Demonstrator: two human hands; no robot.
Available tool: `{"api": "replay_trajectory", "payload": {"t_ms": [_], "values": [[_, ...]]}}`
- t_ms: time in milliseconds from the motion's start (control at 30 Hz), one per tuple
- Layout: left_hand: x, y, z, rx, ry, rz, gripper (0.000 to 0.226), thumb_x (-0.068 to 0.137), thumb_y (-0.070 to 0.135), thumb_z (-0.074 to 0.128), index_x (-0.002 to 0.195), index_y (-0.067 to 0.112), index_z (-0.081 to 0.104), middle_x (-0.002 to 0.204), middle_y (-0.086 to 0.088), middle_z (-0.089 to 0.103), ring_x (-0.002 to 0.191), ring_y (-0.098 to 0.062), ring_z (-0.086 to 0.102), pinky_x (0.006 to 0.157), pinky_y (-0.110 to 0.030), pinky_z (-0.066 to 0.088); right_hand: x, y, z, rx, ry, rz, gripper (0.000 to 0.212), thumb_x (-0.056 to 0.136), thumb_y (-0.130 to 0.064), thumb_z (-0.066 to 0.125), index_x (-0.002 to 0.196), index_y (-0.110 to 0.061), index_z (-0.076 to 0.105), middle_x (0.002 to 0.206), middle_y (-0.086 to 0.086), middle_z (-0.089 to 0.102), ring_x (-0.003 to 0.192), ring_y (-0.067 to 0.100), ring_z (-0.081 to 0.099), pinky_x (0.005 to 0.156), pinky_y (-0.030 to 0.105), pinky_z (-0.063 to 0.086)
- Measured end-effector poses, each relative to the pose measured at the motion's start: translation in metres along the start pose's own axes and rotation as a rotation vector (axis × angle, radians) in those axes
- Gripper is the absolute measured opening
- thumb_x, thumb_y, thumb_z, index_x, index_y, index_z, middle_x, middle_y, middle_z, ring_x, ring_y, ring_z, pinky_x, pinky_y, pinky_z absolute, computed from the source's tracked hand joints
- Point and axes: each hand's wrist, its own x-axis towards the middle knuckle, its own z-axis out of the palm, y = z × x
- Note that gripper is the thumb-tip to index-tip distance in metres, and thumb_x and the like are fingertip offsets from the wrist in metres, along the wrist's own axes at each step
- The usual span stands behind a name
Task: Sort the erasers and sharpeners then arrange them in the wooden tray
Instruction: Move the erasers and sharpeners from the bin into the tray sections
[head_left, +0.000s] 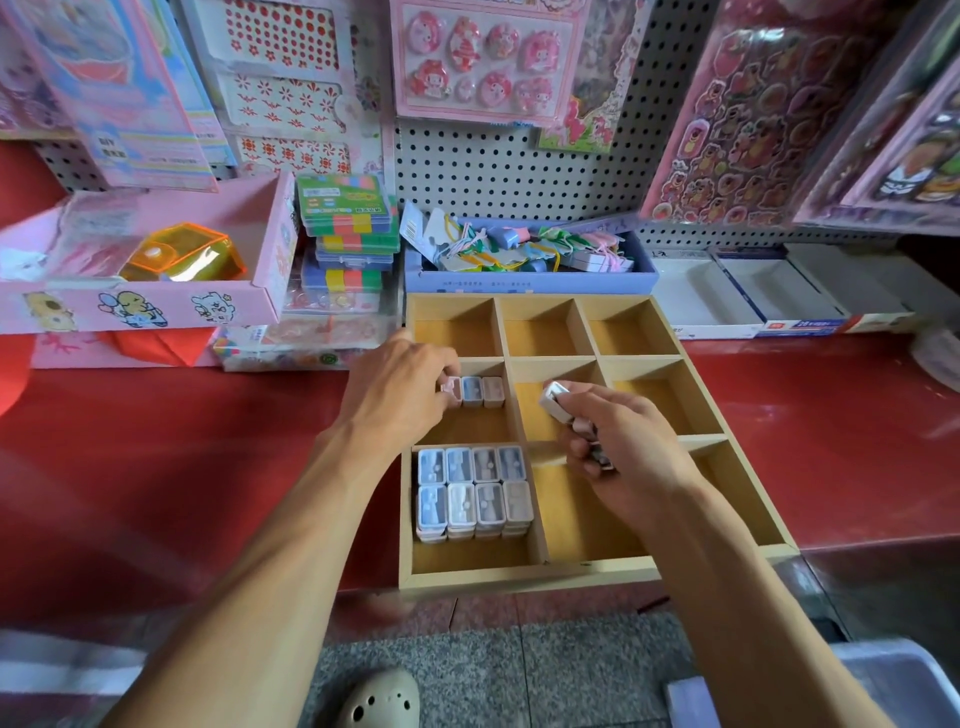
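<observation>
The wooden tray (737, 457) with nine compartments lies on the red shelf. Its near-left compartment holds several pastel sharpeners (474, 491) stacked in two rows. In the middle-left compartment stand three more sharpeners (480, 391) in a row. My left hand (400, 389) reaches into that compartment and pinches the leftmost pink sharpener (451, 388). My right hand (618, 441) hovers over the centre compartment and grips a small stack of sharpeners (557, 400), a white one sticking out on top.
A blue box of keyrings (530, 283) stands just behind the tray. Pink boxes (140, 306) and stacked colourful cases (350, 228) sit at left, empty white boxes (753, 296) at right. Sticker packs hang on the pegboard (493, 171) above. A grey bin (893, 675) is at lower right.
</observation>
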Motion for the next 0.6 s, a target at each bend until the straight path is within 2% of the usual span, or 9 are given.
{"api": "replay_trajectory", "payload": {"t_ms": [133, 267, 333, 500, 600], "values": [[-0.001, 0.004, -0.010, -0.078, -0.006, 0.018, 0.027, 0.080, 0.036, 0.077, 0.105, 0.029, 0.069, 0.100, 0.010, 0.068, 0.096, -0.012, 0.057, 0.073, -0.028, 0.042, 0.000, 0.000, 0.003, -0.036, 0.007, -0.040, 0.010, 0.096, -0.013, 0.064, 0.097, -0.009, 0.074, 0.070, 0.002, 0.055, 0.052, 0.007, 0.043, 0.049, 0.021, 0.032], [-0.006, 0.023, -0.025, -0.496, -0.062, 0.054, 0.030, 0.068, 0.030, 0.086, 0.096, 0.028, 0.073, 0.083, 0.016, 0.067, 0.063, 0.001, 0.053, 0.067, -0.025, 0.049, 0.002, -0.002, 0.008, 0.001, -0.010, -0.072, 0.012, 0.091, -0.012, 0.069, 0.098, -0.004, 0.075, 0.060, -0.002, 0.051, 0.047, 0.006, 0.038, 0.045, 0.020, 0.027], [-0.010, 0.034, -0.027, -0.596, -0.077, 0.093, 0.032, 0.064, 0.028, 0.089, 0.092, 0.028, 0.074, 0.080, 0.014, 0.067, 0.057, -0.003, 0.052, 0.062, -0.028, 0.050, 0.002, -0.004, 0.011, 0.006, -0.021, -0.085, 0.013, 0.091, -0.014, 0.070, 0.097, -0.004, 0.076, 0.056, -0.002, 0.048, 0.046, 0.006, 0.037, 0.044, 0.020, 0.027], [-0.012, 0.045, -0.024, -0.566, 0.083, 0.145, 0.031, 0.062, 0.034, 0.088, 0.085, 0.025, 0.070, 0.076, 0.010, 0.067, 0.060, -0.010, 0.057, 0.058, -0.036, 0.051, -0.001, -0.007, 0.015, 0.012, -0.026, -0.128, 0.016, 0.094, -0.017, 0.066, 0.088, -0.007, 0.077, 0.062, 0.007, 0.049, 0.046, 0.009, 0.033, 0.046, 0.022, 0.026], [-0.013, 0.046, -0.024, -0.556, 0.069, 0.157, 0.022, 0.066, 0.030, 0.083, 0.084, 0.024, 0.072, 0.072, 0.009, 0.069, 0.061, -0.007, 0.062, 0.060, -0.033, 0.053, -0.001, -0.009, 0.014, 0.006, -0.028, -0.126, 0.021, 0.098, -0.017, 0.061, 0.089, -0.002, 0.073, 0.066, 0.007, 0.058, 0.045, 0.009, 0.034, 0.042, 0.020, 0.027]]}}
